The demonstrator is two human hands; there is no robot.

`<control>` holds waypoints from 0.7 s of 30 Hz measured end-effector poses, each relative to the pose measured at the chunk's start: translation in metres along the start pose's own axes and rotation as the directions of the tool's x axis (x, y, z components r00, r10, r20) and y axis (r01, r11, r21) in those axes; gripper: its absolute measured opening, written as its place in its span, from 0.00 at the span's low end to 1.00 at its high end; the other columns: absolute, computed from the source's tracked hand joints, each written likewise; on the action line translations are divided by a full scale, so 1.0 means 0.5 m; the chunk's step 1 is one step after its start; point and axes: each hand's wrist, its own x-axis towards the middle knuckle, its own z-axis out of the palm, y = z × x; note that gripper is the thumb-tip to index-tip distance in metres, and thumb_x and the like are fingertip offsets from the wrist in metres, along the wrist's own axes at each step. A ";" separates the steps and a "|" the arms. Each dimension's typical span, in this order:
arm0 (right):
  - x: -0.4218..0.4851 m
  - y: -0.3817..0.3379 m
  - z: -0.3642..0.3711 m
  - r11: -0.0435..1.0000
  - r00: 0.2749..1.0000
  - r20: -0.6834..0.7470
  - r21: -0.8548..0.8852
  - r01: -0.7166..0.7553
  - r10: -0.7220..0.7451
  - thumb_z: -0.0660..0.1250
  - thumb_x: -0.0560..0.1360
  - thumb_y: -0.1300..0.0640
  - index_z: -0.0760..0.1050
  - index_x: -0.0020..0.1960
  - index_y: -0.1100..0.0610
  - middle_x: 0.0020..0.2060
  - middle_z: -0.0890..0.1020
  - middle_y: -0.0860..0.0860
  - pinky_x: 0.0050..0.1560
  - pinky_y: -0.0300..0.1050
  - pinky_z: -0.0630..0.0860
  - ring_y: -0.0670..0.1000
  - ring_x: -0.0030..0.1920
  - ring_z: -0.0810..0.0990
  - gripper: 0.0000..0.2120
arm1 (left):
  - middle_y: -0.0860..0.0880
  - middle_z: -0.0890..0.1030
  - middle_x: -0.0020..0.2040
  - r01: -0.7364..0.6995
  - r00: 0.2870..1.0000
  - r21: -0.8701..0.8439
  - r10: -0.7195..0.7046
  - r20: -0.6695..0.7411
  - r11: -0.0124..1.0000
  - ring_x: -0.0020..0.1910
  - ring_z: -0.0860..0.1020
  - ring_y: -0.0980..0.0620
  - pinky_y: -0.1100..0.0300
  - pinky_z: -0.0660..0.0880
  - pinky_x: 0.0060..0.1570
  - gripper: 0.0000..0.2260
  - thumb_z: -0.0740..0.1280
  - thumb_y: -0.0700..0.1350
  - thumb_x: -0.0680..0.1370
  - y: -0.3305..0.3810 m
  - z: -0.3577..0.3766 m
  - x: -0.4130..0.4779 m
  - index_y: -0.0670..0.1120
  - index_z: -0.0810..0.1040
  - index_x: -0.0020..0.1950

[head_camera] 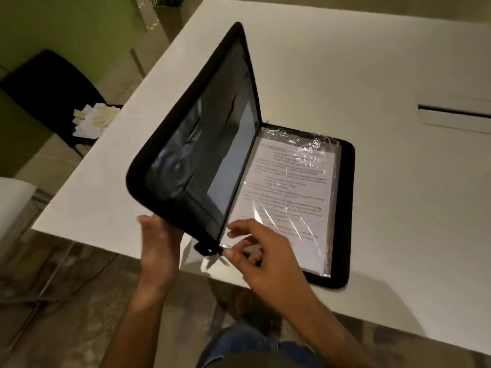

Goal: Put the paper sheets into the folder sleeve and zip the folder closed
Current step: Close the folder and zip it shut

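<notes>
Left hand: left hand (156, 251) is spread open, palm against the outer face of the raised cover near its lower corner, propping it up; the fingers are flat, not curled around anything.
Right hand: right hand (261, 257) is drawn into a pinch at the near end of the spine, thumb and forefinger closed on the small metal zipper pull (222, 254); the other fingers are loosely bent above the sleeve.
Folder: black zip folder (346, 208) sits at the near edge of the table, half open; its right half lies flat, its left cover (186, 134) stands tilted up from the spine.
Sleeve: clear plastic sleeve (313, 144) lies on the flat half, wrinkled and glinting near its far end.
Paper: printed paper sheets (289, 197) are inside the sleeve, text side up; the wording is too blurred to read.
Zip: open all along the edges in view.
Table: white table (345, 75), with a narrow slot (451, 112) in its top to the right, well apart from the folder.
Left background: black chair (47, 83) with a heap of small paper slips (93, 119) on its seat.
</notes>
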 end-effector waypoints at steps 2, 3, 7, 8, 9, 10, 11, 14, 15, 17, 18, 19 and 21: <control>-0.018 -0.003 0.004 0.999 1.000 -0.018 0.046 0.000 0.000 0.78 0.82 0.51 0.77 0.74 0.44 0.64 0.83 0.37 0.57 0.42 0.87 0.41 0.60 0.85 0.22 | 0.54 0.86 0.63 -0.051 0.993 0.110 0.039 0.111 0.993 0.68 0.81 0.53 0.58 0.77 0.67 0.33 0.60 0.78 0.77 -0.003 0.024 -0.026 0.57 0.79 0.72; -0.026 -0.004 0.004 0.996 0.999 -0.034 0.088 0.006 -0.003 0.78 0.82 0.50 0.75 0.77 0.43 0.66 0.82 0.37 0.59 0.41 0.86 0.41 0.62 0.84 0.26 | 0.56 0.87 0.57 -0.088 0.978 0.199 0.047 0.205 0.976 0.60 0.85 0.58 0.63 0.80 0.59 0.27 0.62 0.77 0.78 -0.002 0.034 -0.039 0.62 0.82 0.66; -0.050 -0.015 -0.007 0.948 0.989 -0.145 0.315 0.047 -0.001 0.75 0.84 0.50 0.68 0.82 0.39 0.73 0.80 0.40 0.65 0.38 0.83 0.42 0.71 0.82 0.30 | 0.53 0.87 0.54 -0.239 0.934 0.337 0.121 0.337 0.911 0.54 0.87 0.50 0.52 0.86 0.47 0.17 0.67 0.65 0.85 -0.008 0.060 -0.055 0.57 0.83 0.66; -0.055 -0.017 -0.012 0.924 0.983 -0.182 0.375 0.076 -0.007 0.74 0.84 0.52 0.68 0.82 0.40 0.72 0.81 0.39 0.66 0.38 0.82 0.43 0.71 0.82 0.29 | 0.53 0.86 0.61 -0.325 0.903 0.386 0.163 0.397 0.863 0.60 0.86 0.48 0.49 0.85 0.53 0.19 0.68 0.61 0.86 -0.010 0.066 -0.054 0.54 0.80 0.74; -0.060 -0.016 -0.018 0.902 0.976 -0.216 0.419 0.105 -0.013 0.73 0.85 0.54 0.68 0.81 0.40 0.71 0.82 0.39 0.65 0.38 0.83 0.43 0.71 0.83 0.28 | 0.54 0.84 0.67 -0.427 0.856 0.432 0.201 0.477 0.795 0.65 0.83 0.49 0.49 0.84 0.57 0.22 0.69 0.55 0.86 -0.014 0.072 -0.051 0.53 0.75 0.80; -0.066 -0.014 -0.024 0.883 0.969 -0.245 0.452 0.130 -0.017 0.72 0.85 0.57 0.69 0.81 0.42 0.70 0.83 0.39 0.64 0.37 0.83 0.43 0.70 0.84 0.27 | 0.53 0.81 0.72 -0.534 0.795 0.456 0.239 0.558 0.712 0.69 0.81 0.50 0.49 0.83 0.61 0.26 0.70 0.49 0.84 -0.021 0.077 -0.054 0.52 0.71 0.83; -0.072 -0.011 -0.029 0.870 0.961 -0.275 0.469 0.154 -0.022 0.71 0.86 0.59 0.69 0.81 0.45 0.69 0.83 0.39 0.63 0.37 0.83 0.43 0.69 0.84 0.27 | 0.52 0.79 0.75 -0.611 0.742 0.461 0.264 0.616 0.644 0.72 0.79 0.49 0.48 0.82 0.64 0.30 0.70 0.45 0.82 -0.027 0.083 -0.059 0.51 0.69 0.85; -0.100 0.001 -0.036 0.860 0.930 -0.367 0.472 0.193 -0.008 0.69 0.83 0.58 0.69 0.79 0.48 0.68 0.84 0.36 0.64 0.38 0.83 0.44 0.70 0.84 0.26 | 0.54 0.74 0.82 -0.661 0.692 0.430 0.279 0.666 0.615 0.77 0.75 0.50 0.44 0.80 0.70 0.32 0.70 0.42 0.80 -0.038 0.089 -0.064 0.50 0.69 0.85; -0.111 0.006 -0.033 0.854 0.918 -0.398 0.480 0.200 0.009 0.68 0.83 0.57 0.70 0.79 0.48 0.69 0.84 0.37 0.66 0.40 0.83 0.44 0.71 0.83 0.26 | 0.55 0.72 0.83 -0.664 0.681 0.415 0.274 0.679 0.622 0.79 0.74 0.51 0.43 0.79 0.72 0.31 0.69 0.43 0.81 -0.043 0.086 -0.065 0.51 0.69 0.85; -0.133 0.022 -0.027 0.834 0.876 -0.478 0.507 0.217 0.062 0.68 0.83 0.56 0.72 0.79 0.48 0.71 0.84 0.43 0.68 0.44 0.83 0.47 0.71 0.83 0.25 | 0.58 0.71 0.83 -0.674 0.646 0.392 0.243 0.724 0.626 0.81 0.72 0.53 0.43 0.77 0.76 0.30 0.72 0.46 0.83 -0.051 0.074 -0.060 0.53 0.69 0.85; -0.141 0.030 -0.026 0.821 0.850 -0.517 0.525 0.224 0.099 0.67 0.85 0.56 0.73 0.79 0.49 0.71 0.85 0.48 0.67 0.47 0.85 0.50 0.70 0.85 0.23 | 0.59 0.71 0.83 -0.676 0.625 0.378 0.221 0.748 0.632 0.81 0.71 0.55 0.44 0.76 0.76 0.29 0.74 0.49 0.84 -0.054 0.063 -0.053 0.54 0.70 0.84; -0.148 0.038 -0.026 0.801 0.826 -0.545 0.553 0.227 0.142 0.67 0.87 0.58 0.74 0.78 0.51 0.69 0.85 0.52 0.63 0.48 0.87 0.53 0.67 0.87 0.21 | 0.60 0.72 0.82 -0.675 0.614 0.376 0.200 0.764 0.634 0.81 0.71 0.56 0.45 0.76 0.76 0.29 0.76 0.52 0.83 -0.057 0.047 -0.042 0.55 0.72 0.83; -0.158 0.055 -0.029 0.742 0.794 -0.552 0.638 0.206 0.255 0.63 0.88 0.66 0.78 0.73 0.54 0.64 0.88 0.59 0.53 0.48 0.90 0.59 0.59 0.90 0.17 | 0.58 0.76 0.80 -0.682 0.619 0.424 0.161 0.769 0.596 0.80 0.73 0.56 0.45 0.78 0.75 0.27 0.77 0.57 0.81 -0.064 0.007 -0.012 0.54 0.77 0.79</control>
